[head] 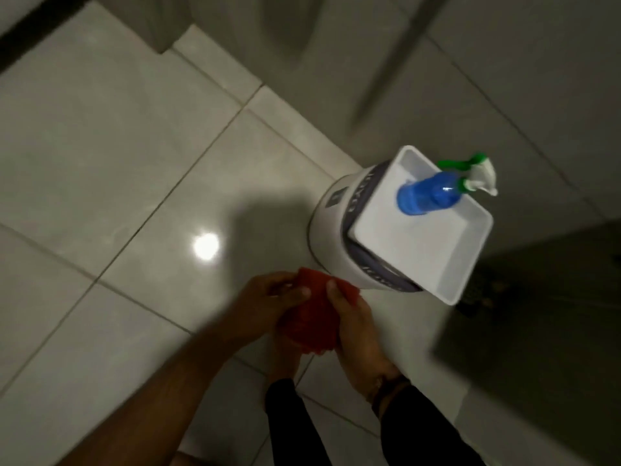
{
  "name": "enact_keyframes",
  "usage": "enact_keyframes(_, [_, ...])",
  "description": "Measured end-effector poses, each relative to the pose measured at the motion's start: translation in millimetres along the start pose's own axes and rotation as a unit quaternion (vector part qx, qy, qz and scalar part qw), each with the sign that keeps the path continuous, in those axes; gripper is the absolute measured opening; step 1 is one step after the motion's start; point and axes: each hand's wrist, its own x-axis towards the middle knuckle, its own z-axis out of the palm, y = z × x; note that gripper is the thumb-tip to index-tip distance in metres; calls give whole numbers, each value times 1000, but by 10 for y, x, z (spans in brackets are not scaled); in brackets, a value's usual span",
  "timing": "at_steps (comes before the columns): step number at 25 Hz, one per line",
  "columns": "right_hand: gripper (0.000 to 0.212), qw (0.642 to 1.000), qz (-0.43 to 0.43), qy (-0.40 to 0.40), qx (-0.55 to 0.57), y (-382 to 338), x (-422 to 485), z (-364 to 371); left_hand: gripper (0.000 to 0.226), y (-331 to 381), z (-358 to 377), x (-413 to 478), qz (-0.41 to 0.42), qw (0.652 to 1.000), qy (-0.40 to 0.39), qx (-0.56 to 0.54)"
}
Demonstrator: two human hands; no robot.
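Observation:
A crumpled red cloth (311,317) is held between both hands above the tiled floor. My left hand (265,297) grips its left side with the thumb on top. My right hand (356,327) grips its right side, thumb pressed on the cloth's upper edge. To the right, a white rectangular tray (447,264) rests on top of a white bucket (331,210). A blue spray bottle (426,193) with a white and green trigger head lies in the tray's far end, its nozzle over the rim.
Glossy pale floor tiles (134,163) spread to the left, with a lamp's reflection on them. A white fixture base (168,25) stands at the top left. A dark panel (544,314) stands at the right. Dark trouser legs are below.

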Motion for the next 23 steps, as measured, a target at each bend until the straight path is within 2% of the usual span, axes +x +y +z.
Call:
enact_keyframes(3, [38, 995, 17, 74, 60, -540, 154, -557, 41, 690, 509, 223, 18, 995, -56, 77])
enact_keyframes(5, [46, 994, 16, 94, 59, -790, 342, -735, 44, 976, 715, 446, 34, 987, -60, 144])
enact_keyframes(9, [45, 987, -4, 163, 17, -1209, 958, -1252, 64, 1352, 1448, 994, 77, 946, 21, 316])
enact_keyframes(11, [48, 983, 11, 181, -13, -1250, 1240, -1431, 60, 1353, 1700, 1228, 96, 921, 48, 373])
enact_keyframes(15, [62, 976, 39, 195, -93, -1149, 1662, -1656, 39, 1233, 1982, 1555, 75, 873, 60, 478])
enact_keyframes(18, [70, 960, 51, 222, -162, -1030, 1787, -1658, 38, 1175, 2012, 1626, 76, 833, 90, 540])
enact_keyframes(21, [74, 935, 14, 280, -218, -915, 1766, -1642, 42, 1143, 2073, 1550, 77, 817, 114, 561])
enact_keyframes(23, [73, 925, -9, 297, -235, -966, 1699, -1588, 39, 1178, 2047, 1462, 113, 812, 126, 558])
